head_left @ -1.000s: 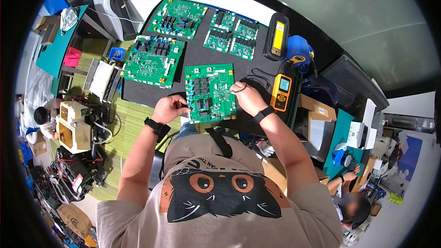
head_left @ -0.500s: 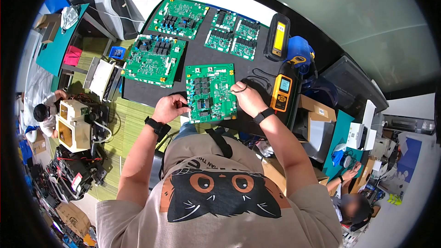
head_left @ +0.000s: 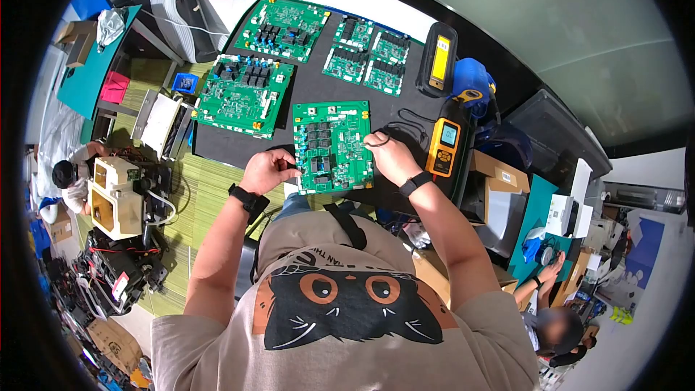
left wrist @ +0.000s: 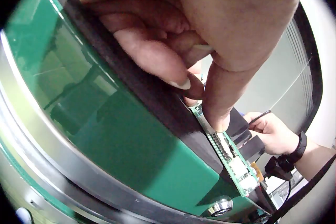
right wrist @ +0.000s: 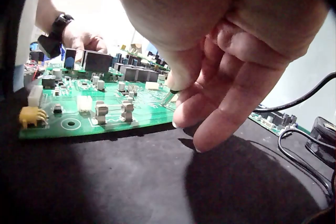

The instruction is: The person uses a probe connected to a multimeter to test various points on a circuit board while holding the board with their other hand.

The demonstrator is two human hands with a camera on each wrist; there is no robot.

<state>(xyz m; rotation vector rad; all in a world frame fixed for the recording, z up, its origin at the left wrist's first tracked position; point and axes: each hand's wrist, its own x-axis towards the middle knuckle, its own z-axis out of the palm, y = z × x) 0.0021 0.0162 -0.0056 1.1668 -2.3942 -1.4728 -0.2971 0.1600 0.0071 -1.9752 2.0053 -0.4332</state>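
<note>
A green circuit board (head_left: 347, 141) with black block components lies at the table's front edge. My left hand (head_left: 268, 171) pinches its left edge; in the left wrist view the hand (left wrist: 210, 50) has one fingertip on a white connector (left wrist: 223, 142) and other fingers curled beside the edge. Over the board's right side, my right hand (head_left: 394, 156) pinches a slim probe. In the right wrist view the probe (right wrist: 168, 98) points down at the board, mostly hidden by the hand (right wrist: 220, 71). A yellow multimeter (head_left: 443, 146) lies to the right, display lit, beside black leads (head_left: 409, 124).
Two more large circuit boards (head_left: 242, 94) and several small ones (head_left: 346, 63) lie farther back on the black table (head_left: 308, 83). At the right stand a black case with a yellow label (head_left: 439, 58) and a blue tool (head_left: 472, 80). Other people work at both sides.
Both my hands and the board hold nearly the same place. At the far right, another person's hands have shifted slightly; at the left, another person has leaned further into view.
</note>
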